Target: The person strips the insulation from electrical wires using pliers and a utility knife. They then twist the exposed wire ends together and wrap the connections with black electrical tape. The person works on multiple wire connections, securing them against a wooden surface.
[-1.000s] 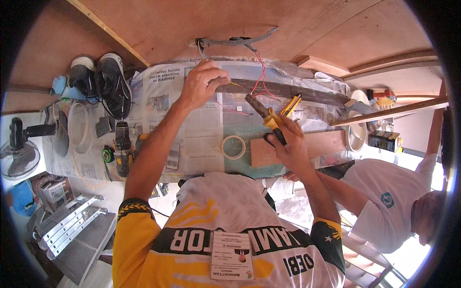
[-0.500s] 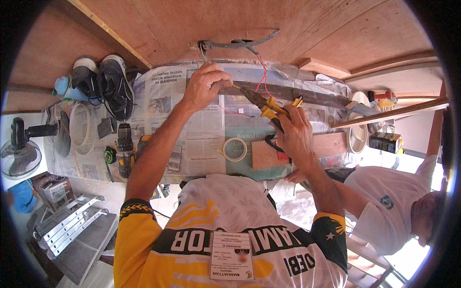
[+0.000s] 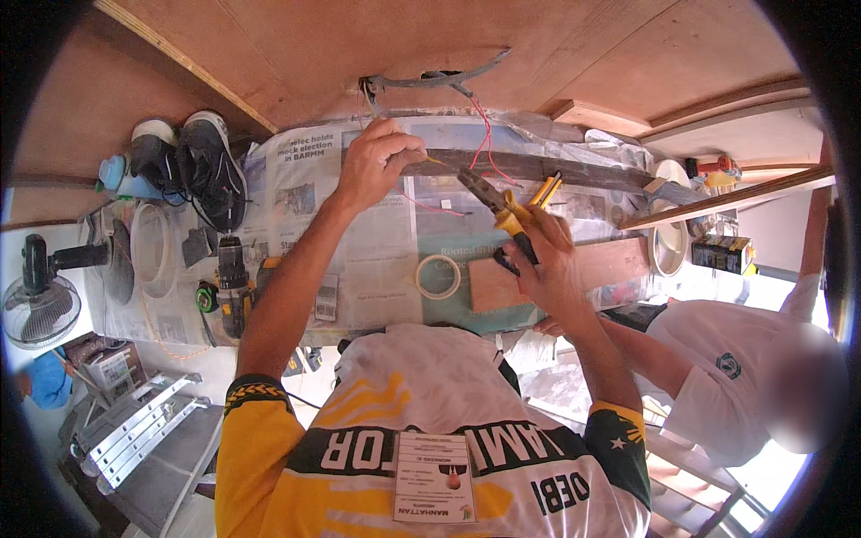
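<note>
My left hand pinches a thin yellow wire below a hole in the wooden panel, where a grey conduit shows. My right hand grips pliers with yellow-and-black handles; their jaws sit a short gap right of the wire's end. Thin red wires hang from the conduit. A yellow cutter-like tool lies behind the pliers, and a dark strip runs across the newspaper-covered surface. A tape roll and a wooden board lie nearer me.
Black shoes, a drill, a tape measure and a fan are at left, above an aluminium ladder. At right a wooden batten juts out, and another person in a white shirt reaches beside my right arm.
Half a second ago the pliers' jaws were at the end of the yellow wire; they have since pulled back slightly to the right. My left hand has stayed almost in place.
</note>
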